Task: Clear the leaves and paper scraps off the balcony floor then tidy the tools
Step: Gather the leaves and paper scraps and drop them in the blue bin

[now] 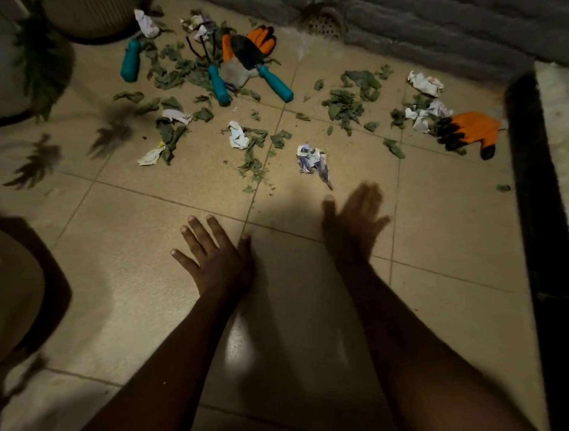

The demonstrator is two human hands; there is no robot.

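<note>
Find leaves [182, 70] and paper scraps [311, 160] strewn over the far half of the balcony floor [129, 274], nothing gathered yet. See three teal-handled tools [275, 82] lying among the litter, one across an orange glove [266, 42]; second glove [473, 131] well apart at right. Record left hand [210, 258] released, fingers spread above bare tile; right hand [354, 224] flat, empty, blurred, near the closest scrap. Judge both poised to sweep debris together, tools probably left for last.
</note>
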